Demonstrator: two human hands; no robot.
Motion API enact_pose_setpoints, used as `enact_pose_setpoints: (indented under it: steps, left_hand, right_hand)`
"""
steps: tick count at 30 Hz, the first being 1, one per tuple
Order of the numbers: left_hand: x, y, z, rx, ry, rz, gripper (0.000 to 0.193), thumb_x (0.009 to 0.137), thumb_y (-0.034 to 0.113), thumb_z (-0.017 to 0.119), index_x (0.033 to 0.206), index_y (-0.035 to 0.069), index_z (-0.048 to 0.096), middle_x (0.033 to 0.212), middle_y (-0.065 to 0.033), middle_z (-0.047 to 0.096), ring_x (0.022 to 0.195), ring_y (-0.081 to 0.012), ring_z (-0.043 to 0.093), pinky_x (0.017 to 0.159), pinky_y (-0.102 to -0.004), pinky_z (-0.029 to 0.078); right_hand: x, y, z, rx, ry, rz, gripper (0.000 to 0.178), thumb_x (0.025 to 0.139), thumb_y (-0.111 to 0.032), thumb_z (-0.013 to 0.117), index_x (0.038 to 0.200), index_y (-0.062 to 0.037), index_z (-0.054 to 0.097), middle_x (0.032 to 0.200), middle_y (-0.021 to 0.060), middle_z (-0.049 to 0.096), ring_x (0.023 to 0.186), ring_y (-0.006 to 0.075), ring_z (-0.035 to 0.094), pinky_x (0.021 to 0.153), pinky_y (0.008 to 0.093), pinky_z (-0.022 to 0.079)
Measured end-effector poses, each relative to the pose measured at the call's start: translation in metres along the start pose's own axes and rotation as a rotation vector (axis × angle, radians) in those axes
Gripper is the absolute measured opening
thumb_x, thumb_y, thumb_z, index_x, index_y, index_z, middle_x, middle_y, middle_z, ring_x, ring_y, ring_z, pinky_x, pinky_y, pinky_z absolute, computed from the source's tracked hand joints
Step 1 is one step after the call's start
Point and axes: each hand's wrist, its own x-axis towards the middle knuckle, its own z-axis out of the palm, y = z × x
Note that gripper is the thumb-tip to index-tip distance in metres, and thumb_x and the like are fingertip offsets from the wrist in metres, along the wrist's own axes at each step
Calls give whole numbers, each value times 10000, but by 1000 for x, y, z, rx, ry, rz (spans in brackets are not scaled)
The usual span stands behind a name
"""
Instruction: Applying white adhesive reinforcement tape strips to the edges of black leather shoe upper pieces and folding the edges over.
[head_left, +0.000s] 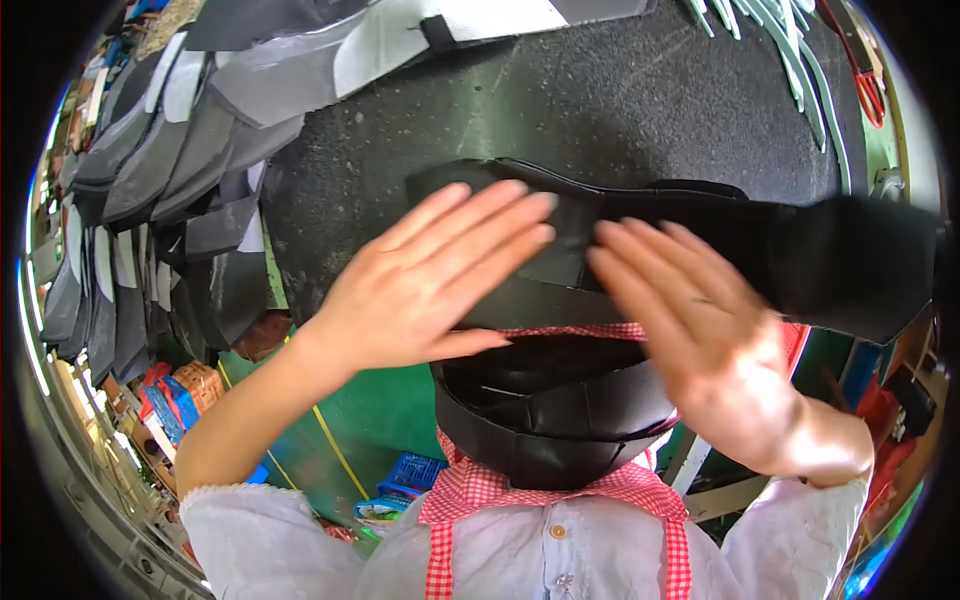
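1. Material [571,247], black, smooth and seamed, lies across the near part of the worktop [640,110], in front of the person, and we see its broad right end reach toward the worktop's right side.
2. Left hand [425,272]: we see it palm down over the left part of the material, fingers straight and close together, thumb held away from them. Its grip is spread flat, pinching nothing.
3. Right hand [700,325]: we find it slanting in from the other side, palm down, fingers extended toward the left hand's fingertips, the two hands apart. Its grip is also flat and unclosed; how firmly either hand presses, we cannot tell.
4. Just below the hands, nearer the body, we see a hollow black form [555,440] in front of a red checked apron [465,495]; whether it joins the material, we cannot tell.
5. Farther out, we see overlapping grey and black pieces [150,185] heaped along the left, pale strips [800,70] at the upper right, and a red loop [870,100] beyond them.
6. Below, on the left, we notice a blue basket [414,472] near the green floor [375,415].
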Motion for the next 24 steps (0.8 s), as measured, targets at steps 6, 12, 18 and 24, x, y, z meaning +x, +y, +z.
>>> enact_pose_setpoints:
  steps: [6, 12, 18, 24]
  left_hand:
    - [35, 38, 22, -225, 120, 51, 858, 937, 581, 673, 1543, -6, 517, 1633, -203, 478, 1540, -384, 428, 1258, -572, 313]
    - [57, 53, 18, -204, 269, 64, 703, 874, 432, 768, 1431, 24, 635, 1445, -118, 661, 1363, -340, 606, 1129, -513, 440]
    - [135, 81, 19, -597, 398, 10, 848, 794, 304, 886, 1484, -16, 511, 1316, -201, 586, 1206, -393, 567, 1036, -463, 500]
    - [161, 75, 27, -510, 522, 8, 155, 915, 44, 729, 1051, -28, 750, 1007, -122, 685, 972, -327, 654, 862, -417, 535]
  right_hand:
    - [-14, 14, -33, -130, -58, 56, 411, 746, 53, 711, 1155, 45, 749, 1139, 170, 779, 1146, 354, 734, 1174, 552, 479]
    - [-23, 44, -119, -575, -195, 152, 680, 635, 77, 695, 1295, -85, 696, 1358, 132, 646, 1265, 389, 608, 1109, 486, 466]
    - [-31, 62, -89, -59, -433, 305, 605, 784, -104, 599, 1377, 11, 562, 1262, 218, 665, 1188, 442, 605, 1033, 495, 490]
    - [-39, 105, -108, 176, -269, 437, 344, 909, -188, 558, 1088, 44, 738, 935, 256, 719, 908, 435, 695, 866, 494, 528]
